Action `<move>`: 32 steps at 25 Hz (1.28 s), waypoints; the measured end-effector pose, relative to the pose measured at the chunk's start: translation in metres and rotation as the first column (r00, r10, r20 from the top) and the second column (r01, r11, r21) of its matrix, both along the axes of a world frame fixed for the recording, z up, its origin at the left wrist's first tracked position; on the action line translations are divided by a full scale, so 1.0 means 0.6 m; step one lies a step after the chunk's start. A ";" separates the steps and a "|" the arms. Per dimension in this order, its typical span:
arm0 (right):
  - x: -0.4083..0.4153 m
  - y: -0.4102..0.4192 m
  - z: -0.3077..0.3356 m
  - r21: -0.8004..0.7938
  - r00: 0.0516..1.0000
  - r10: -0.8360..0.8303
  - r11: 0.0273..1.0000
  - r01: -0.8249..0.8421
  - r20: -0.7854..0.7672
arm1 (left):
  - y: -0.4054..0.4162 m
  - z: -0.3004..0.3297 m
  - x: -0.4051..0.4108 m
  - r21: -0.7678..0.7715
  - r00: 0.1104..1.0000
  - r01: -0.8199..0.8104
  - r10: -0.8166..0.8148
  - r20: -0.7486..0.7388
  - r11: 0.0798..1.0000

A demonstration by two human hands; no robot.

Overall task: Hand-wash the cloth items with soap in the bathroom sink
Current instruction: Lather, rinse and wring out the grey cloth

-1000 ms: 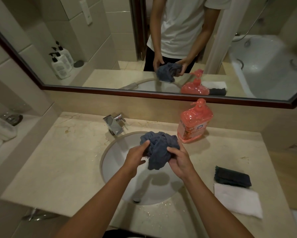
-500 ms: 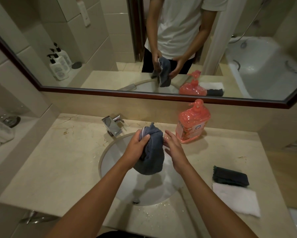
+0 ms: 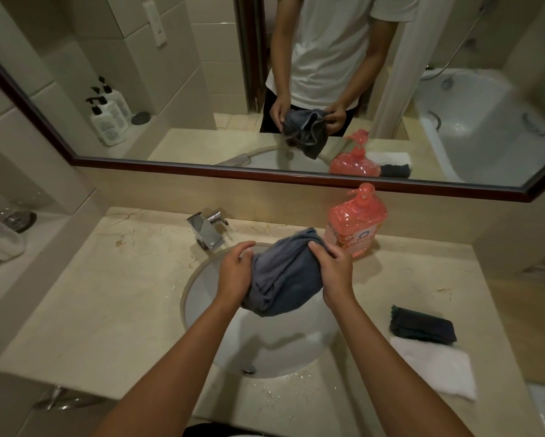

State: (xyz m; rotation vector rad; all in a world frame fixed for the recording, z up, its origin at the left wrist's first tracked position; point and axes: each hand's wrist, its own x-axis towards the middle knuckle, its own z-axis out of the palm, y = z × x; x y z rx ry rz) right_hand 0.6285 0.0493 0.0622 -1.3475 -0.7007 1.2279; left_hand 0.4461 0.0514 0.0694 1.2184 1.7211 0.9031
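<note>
While a wide mirror [image 3: 391,89] in a dark frame spans the wall and reflects the person, a bathtub and three pump bottles, the beige marble worktop [image 3: 107,304] stretches below it with a round white sink [image 3: 280,351] set into its middle, water drops scattered on the stone along the sink's near rim. Above the bowl hangs the grey-blue cloth [image 3: 284,279], bunched and drooping, clear of the basin, stretched between both hands. Left hand [image 3: 235,272] grips the cloth's left side, its fingers [image 3: 243,249] curled over the upper edge; right hand [image 3: 336,272] grips the right side, its fingers [image 3: 320,249] curled into the fabric at the top. On the worktop to the right of the sink lies a folded white cloth [image 3: 432,367], and a folded dark cloth [image 3: 422,326] touches its far edge. Behind the right hand, against the back wall, stands a pink pump bottle of soap [image 3: 359,219]. A square chrome tap [image 3: 206,230] sits at the sink's far left rim, its spout pointing toward the bowl
</note>
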 end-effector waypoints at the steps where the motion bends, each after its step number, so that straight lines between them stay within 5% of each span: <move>1: 0.003 0.001 0.007 0.006 0.996 -0.009 1.000 0.010 -0.091 | -0.001 0.000 0.001 -0.001 1.000 0.008 -0.008 -0.006 1.000; 7: 0.000 0.012 0.052 0.035 0.958 0.126 0.992 -0.121 -0.259 | -0.006 0.009 0.046 -0.332 0.947 0.316 -0.315 0.058 0.889; 11: 0.018 0.020 0.086 0.044 0.921 0.229 0.973 -0.227 -0.315 | -0.002 0.012 0.052 -0.172 0.936 0.349 -0.337 0.096 0.921; 15: 0.024 0.028 0.090 0.041 0.922 0.222 0.975 -0.220 -0.316 | -0.009 0.021 0.049 -0.083 0.814 0.550 -0.511 0.276 0.831; 22: 0.025 0.050 0.075 0.001 0.983 0.144 0.989 -0.145 -0.114 | 0.020 0.020 0.053 -0.301 0.797 0.577 -0.605 0.002 0.759; 27: 0.026 0.055 0.043 -0.040 0.997 0.083 0.996 -0.083 -0.009 | 0.029 0.043 0.036 -0.453 0.756 0.445 -0.596 -0.272 0.772; 30: 0.024 0.057 0.029 -0.046 0.989 0.136 0.990 -0.134 0.056 | 0.020 0.069 0.025 -0.442 0.838 0.493 -0.546 0.008 0.750; 32: 0.023 0.059 0.020 -0.072 0.978 0.208 0.976 -0.205 0.031 | 0.016 0.079 0.020 -0.305 0.876 0.476 -0.412 0.252 0.825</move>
